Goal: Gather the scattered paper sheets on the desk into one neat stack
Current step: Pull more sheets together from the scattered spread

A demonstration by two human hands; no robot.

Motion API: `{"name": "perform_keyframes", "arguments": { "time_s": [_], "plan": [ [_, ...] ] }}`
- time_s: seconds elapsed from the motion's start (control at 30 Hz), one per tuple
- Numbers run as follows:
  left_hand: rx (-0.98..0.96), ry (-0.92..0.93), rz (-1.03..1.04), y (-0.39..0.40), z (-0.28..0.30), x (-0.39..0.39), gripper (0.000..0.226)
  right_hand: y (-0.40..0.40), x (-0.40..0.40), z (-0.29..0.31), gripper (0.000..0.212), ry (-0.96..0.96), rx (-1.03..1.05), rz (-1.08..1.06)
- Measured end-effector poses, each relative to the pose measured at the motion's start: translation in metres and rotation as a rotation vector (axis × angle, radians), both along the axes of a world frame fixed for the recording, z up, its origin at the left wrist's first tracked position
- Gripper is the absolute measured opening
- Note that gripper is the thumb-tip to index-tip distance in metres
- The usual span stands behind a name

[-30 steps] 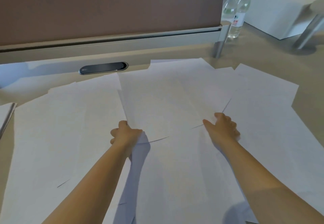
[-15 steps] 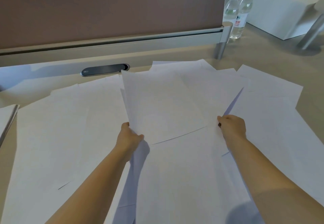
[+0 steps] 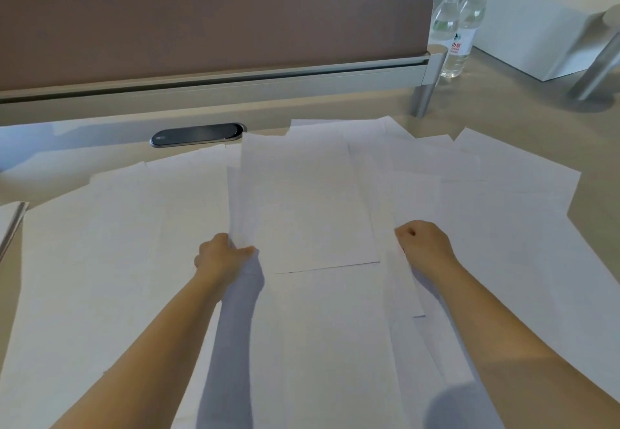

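Water bottle (image 3: 461,39) label red print; illegible

The paper sheets (image 3: 302,328) are plain white, unpatterned, on a beige tabletop (image 3: 503,106). The divider panel (image 3: 214,12) is dull brown with a silver-grey rail (image 3: 235,84). Two clear water bottles (image 3: 456,29) carry white labels with red print, beside a white box (image 3: 543,22).

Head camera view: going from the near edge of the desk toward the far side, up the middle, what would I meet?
The person's left hand gripping held sheets → dark oval cable port in the desk → grey rail of the divider → brown divider panel.
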State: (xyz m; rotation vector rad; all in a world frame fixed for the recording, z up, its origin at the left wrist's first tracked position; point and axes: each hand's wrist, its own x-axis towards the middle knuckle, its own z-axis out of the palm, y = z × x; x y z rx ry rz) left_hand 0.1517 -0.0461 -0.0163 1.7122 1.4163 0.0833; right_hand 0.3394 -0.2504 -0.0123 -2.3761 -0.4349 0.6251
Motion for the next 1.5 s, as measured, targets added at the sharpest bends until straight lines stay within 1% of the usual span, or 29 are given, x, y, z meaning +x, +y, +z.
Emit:
{"name": "perform_keyframes", "arguments": {
  "time_s": [0.03, 0.07, 0.13, 0.17, 0.23, 0.3, 0.33, 0.37, 0.4, 0.43, 0.5, 0.53, 0.7, 0.73, 0.83, 1.0, 1.17, 1.27, 1.37, 1.43, 1.5],
  "plan": [
    [0.014, 0.062, 0.005, -0.002, 0.000, 0.004, 0.041, 0.003, -0.001, 0.000, 0.042, 0.025, 0.048, -0.038],
    [0.009, 0.086, 0.014, -0.006, 0.002, 0.007, 0.044, 0.007, -0.004, 0.001, 0.038, 0.065, 0.100, -0.066],
    [-0.037, 0.032, 0.041, -0.009, 0.003, 0.014, 0.047, 0.014, -0.010, 0.000, 0.019, 0.167, 0.163, -0.110],
    [-0.080, -0.022, 0.055, -0.011, 0.003, 0.017, 0.050, 0.017, -0.014, -0.001, 0.017, 0.207, 0.166, -0.111],
    [-0.185, -0.135, 0.088, -0.014, 0.005, 0.022, 0.055, 0.024, -0.020, -0.004, 0.029, 0.270, 0.169, -0.102],
    [-0.266, -0.198, 0.168, -0.012, 0.008, 0.021, 0.056, 0.028, -0.022, -0.005, 0.035, 0.276, 0.130, -0.093],
    [-0.304, -0.223, 0.208, -0.009, 0.007, 0.018, 0.053, 0.030, -0.022, -0.006, 0.034, 0.285, 0.125, -0.090],
    [-0.327, -0.232, 0.226, -0.007, 0.008, 0.013, 0.044, 0.031, -0.023, -0.005, 0.032, 0.307, 0.134, -0.092],
    [-0.323, -0.227, 0.194, -0.006, 0.010, 0.007, 0.027, 0.032, -0.025, -0.004, 0.028, 0.336, 0.147, -0.095],
    [-0.296, -0.192, 0.149, -0.006, 0.011, 0.001, 0.009, 0.032, -0.027, -0.002, 0.025, 0.358, 0.162, -0.096],
    [-0.210, -0.155, 0.070, -0.004, 0.011, -0.008, 0.018, 0.034, -0.032, 0.000, 0.022, 0.352, 0.190, -0.100],
    [-0.166, -0.165, 0.044, -0.005, 0.013, -0.010, 0.020, 0.036, -0.034, 0.002, 0.022, 0.345, 0.210, -0.101],
    [0.043, -0.263, 0.033, -0.001, 0.039, -0.019, 0.010, 0.055, -0.047, 0.027, 0.026, 0.290, 0.317, -0.049],
    [0.065, -0.299, 0.047, 0.001, 0.048, -0.022, 0.013, 0.060, -0.050, 0.035, 0.027, 0.274, 0.346, -0.040],
    [0.111, -0.408, 0.093, 0.006, 0.080, -0.033, 0.025, 0.075, -0.061, 0.062, 0.027, 0.212, 0.424, -0.030],
    [0.199, -0.657, 0.174, 0.016, 0.142, -0.054, 0.025, 0.104, -0.082, 0.123, 0.027, 0.108, 0.601, 0.033],
    [0.259, -0.888, 0.175, 0.021, 0.194, -0.073, 0.027, 0.121, -0.100, 0.181, 0.014, -0.008, 0.771, 0.071],
    [0.306, -0.934, 0.144, 0.025, 0.212, -0.081, 0.031, 0.123, -0.108, 0.204, 0.013, -0.038, 0.825, 0.098],
    [0.312, -0.966, 0.126, 0.025, 0.219, -0.087, 0.029, 0.121, -0.114, 0.215, 0.014, -0.025, 0.843, 0.122],
    [0.306, -0.981, 0.123, 0.024, 0.219, -0.091, 0.030, 0.119, -0.116, 0.216, 0.018, -0.015, 0.838, 0.136],
    [0.287, -0.987, 0.110, 0.025, 0.217, -0.093, 0.030, 0.118, -0.116, 0.214, 0.027, -0.005, 0.834, 0.154]
  ]
}}
